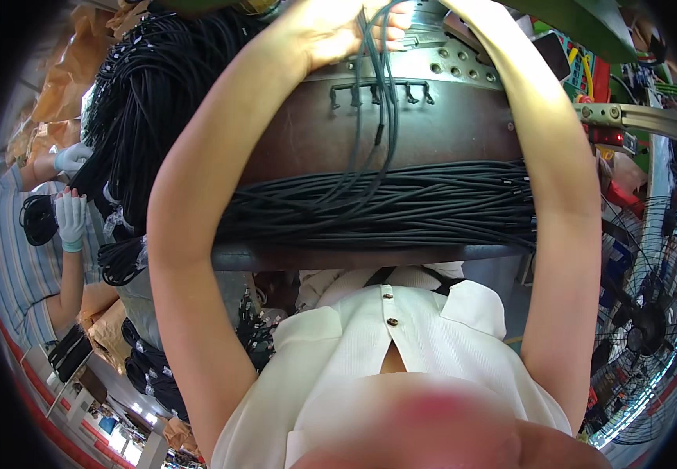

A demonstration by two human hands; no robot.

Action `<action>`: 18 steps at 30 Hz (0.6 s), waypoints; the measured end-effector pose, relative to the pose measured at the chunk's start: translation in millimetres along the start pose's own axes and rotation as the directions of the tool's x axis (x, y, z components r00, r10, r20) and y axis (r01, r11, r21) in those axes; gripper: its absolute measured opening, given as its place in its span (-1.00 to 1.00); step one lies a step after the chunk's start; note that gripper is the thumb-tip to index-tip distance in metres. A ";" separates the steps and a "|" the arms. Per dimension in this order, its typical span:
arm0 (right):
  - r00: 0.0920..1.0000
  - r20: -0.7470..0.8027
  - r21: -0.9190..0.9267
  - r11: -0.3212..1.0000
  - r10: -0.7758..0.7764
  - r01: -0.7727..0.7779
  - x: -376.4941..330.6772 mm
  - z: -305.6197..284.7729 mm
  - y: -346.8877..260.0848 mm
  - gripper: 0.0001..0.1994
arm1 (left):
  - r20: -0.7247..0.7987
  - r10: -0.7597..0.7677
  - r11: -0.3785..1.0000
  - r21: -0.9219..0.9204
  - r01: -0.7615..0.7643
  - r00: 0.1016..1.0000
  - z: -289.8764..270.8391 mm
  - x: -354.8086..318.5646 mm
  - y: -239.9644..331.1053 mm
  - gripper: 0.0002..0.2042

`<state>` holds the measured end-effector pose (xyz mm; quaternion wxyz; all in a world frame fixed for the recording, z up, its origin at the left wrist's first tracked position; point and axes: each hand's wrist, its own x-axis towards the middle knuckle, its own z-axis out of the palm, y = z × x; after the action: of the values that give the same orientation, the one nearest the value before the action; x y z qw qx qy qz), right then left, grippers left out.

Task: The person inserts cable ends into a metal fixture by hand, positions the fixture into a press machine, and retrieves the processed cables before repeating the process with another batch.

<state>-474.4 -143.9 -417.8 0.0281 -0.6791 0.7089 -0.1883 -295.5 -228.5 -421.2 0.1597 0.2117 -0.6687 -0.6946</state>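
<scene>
My left hand (346,35) is at the top edge, over the metal machine, its fingers curled about a few thin dark cables (391,117). These cables hang from the hand in loops, past a row of black hooks (381,94), down to the surface below. A thick bundle of dark cables (401,203) lies across the brown work surface (299,141), between my forearms. My right forearm (546,117) reaches up to the top edge, where the hand itself is cut off from view.
A large heap of black cables (151,86) is piled at the left. Beyond it, a co-worker's gloved hand (70,215) is beside a coiled cable. A black fan (647,328) stands at the right, below a metal bar (651,117). A green machine part (589,23) curves across the upper right.
</scene>
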 end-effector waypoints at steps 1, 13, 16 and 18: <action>1.000 -0.003 -0.002 1.000 0.002 -0.002 -1.5 0.0 3.1 -0.78 | 0.049 -0.320 0.790 -0.537 0.295 0.946 3.1 -3.8 15.8 -0.66; 0.931 -0.215 -0.308 0.925 -0.297 0.224 -28.0 -5.2 -10.2 -0.78 | 0.015 0.685 0.509 0.706 -0.493 0.729 -17.8 -7.9 -1.9 -0.86; 0.917 -0.208 -0.387 0.890 -0.340 0.242 -30.0 0.4 -1.8 -0.77 | 0.146 0.762 0.282 0.803 -0.526 0.631 -25.0 2.1 -7.1 -0.85; 0.911 -0.263 -0.329 0.917 -0.317 0.224 -29.8 8.8 9.4 -0.75 | 0.067 0.601 0.425 0.817 -0.390 0.796 -20.6 11.0 -8.5 -0.83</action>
<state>-478.5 -116.8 -435.3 -0.2109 -0.7300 0.6222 -0.1884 -293.9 -251.4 -430.8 0.3240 0.1322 -0.9130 -0.2096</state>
